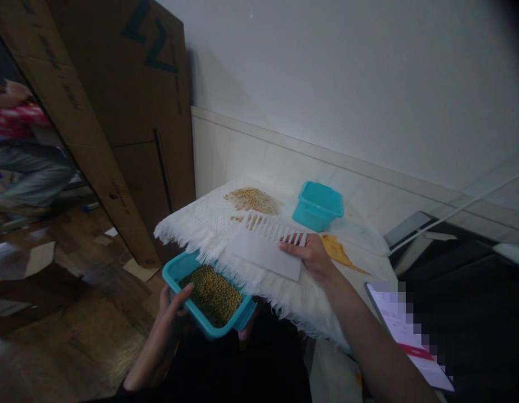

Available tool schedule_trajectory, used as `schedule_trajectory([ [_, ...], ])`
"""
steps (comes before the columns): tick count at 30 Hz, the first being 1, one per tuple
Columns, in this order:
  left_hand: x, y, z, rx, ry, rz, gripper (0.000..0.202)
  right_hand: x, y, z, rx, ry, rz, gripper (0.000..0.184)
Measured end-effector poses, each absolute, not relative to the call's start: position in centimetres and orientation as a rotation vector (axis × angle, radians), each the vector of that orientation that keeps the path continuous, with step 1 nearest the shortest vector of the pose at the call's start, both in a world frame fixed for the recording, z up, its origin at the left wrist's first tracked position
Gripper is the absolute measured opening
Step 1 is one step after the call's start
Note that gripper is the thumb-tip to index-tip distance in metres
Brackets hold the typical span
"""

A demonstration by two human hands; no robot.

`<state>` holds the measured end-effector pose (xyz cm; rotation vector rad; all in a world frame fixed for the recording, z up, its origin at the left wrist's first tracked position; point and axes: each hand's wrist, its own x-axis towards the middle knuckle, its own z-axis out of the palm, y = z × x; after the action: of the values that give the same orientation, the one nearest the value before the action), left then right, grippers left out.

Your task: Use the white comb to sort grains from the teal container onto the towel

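My left hand (169, 313) grips the near edge of a turquoise tub (209, 296) filled with beans, held just below the fringed edge of a white cloth (209, 224). My right hand (312, 254) holds a white comb-like scraper (267, 243) flat on the cloth, its teeth pointing toward a pile of beans (253, 200) at the far side. A few loose beans lie near the teeth.
An empty turquoise tub (318, 205) stands at the back of the cloth. A yellow scrap (337, 250) lies right of my hand. Large cardboard boxes (116, 101) lean on the left. A paper sheet (410, 336) lies at right. Wood floor (53, 313) below.
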<state>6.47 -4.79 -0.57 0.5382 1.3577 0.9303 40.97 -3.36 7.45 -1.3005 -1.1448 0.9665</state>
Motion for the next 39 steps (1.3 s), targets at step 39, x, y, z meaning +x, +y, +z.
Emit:
schedule_trajectory([
  [39, 6.2, -4.0, -2.7, 0.520, 1.332, 0.951, 0.097, 46.2, -1.4, 6.1, -1.557, -1.044, 0.354, 0.058],
])
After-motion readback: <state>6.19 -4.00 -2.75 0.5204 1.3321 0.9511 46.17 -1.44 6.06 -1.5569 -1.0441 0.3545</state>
